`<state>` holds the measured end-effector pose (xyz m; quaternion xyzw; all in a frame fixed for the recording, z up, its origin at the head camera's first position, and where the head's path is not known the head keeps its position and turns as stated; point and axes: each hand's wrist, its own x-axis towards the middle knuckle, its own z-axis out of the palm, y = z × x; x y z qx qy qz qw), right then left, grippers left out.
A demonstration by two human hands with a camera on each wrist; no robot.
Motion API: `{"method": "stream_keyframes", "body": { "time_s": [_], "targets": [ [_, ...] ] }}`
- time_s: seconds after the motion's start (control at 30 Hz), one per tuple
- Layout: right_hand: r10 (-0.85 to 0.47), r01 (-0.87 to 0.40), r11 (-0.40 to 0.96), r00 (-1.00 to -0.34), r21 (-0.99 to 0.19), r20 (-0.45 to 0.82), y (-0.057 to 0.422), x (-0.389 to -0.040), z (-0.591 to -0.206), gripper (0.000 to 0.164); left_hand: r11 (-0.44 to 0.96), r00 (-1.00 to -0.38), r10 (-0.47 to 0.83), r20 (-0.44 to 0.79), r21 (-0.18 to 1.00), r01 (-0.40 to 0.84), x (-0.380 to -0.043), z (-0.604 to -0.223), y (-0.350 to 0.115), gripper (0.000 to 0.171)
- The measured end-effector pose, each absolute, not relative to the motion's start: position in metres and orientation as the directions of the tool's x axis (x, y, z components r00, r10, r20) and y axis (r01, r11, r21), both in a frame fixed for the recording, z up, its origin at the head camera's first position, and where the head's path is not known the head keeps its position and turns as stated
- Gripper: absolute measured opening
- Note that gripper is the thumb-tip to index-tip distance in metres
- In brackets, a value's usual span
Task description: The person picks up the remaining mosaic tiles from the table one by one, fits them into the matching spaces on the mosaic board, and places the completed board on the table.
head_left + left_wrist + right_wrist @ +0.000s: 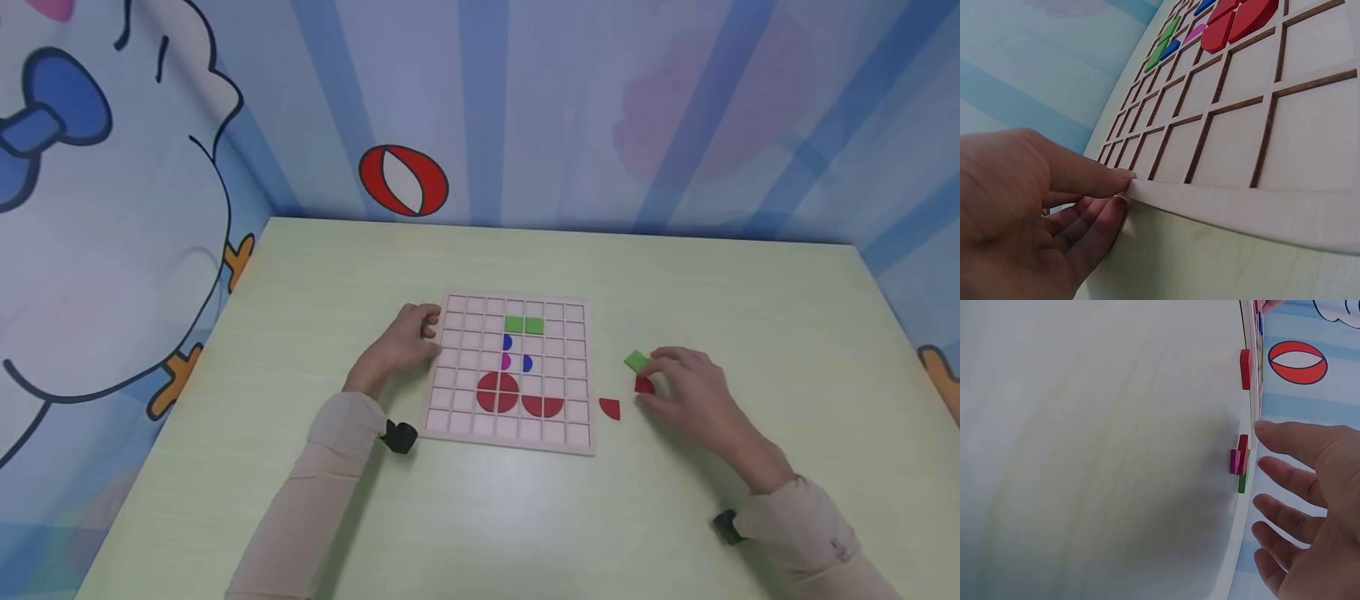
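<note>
A pale wooden grid board (457, 377) lies flat on the table. Set in its cells are two green pieces (513, 324), small blue half-rounds (527, 363), a magenta half-round (506, 362), a full red circle of quarter pieces (489, 400) and a red half circle (553, 407). My left hand (408, 340) touches the board's left edge, its thumb at the rim and the fingers bent loosely. With fingers spread, my right hand (693, 396) is over a loose green tile (636, 361) and a red piece (643, 384). A purple piece (1234, 461) shows there in the right wrist view.
Between the board and my right hand lies a loose red quarter piece (611, 408). The pale table (510, 517) meets a painted wall (555, 125) at its far edge. Black wrist devices (400, 436) sit at both cuffs.
</note>
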<state>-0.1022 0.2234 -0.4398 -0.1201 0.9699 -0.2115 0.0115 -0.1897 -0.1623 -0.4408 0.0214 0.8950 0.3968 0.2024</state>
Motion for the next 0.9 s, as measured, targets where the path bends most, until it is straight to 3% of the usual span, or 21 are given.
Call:
{"method": "stream_keyframes", "body": {
  "time_s": [0.5, 0.9],
  "targets": [
    [-0.163, -0.134, 0.919, -0.985, -0.37, -0.048, 0.2247, -0.1044, -0.4446, 0.033, 0.681, -0.917, 0.212, -0.337, 0.724, -0.109, -0.1886, -0.4406, -0.1634, 0.062],
    [-0.153, -0.154, 0.92, -0.988, -0.36, 0.033, 0.2223, -0.1031, -0.445, 0.03, 0.673, -0.916, 0.223, -0.333, 0.733, -0.103, -0.1879, -0.4399, -0.1645, 0.061]
  ]
}}
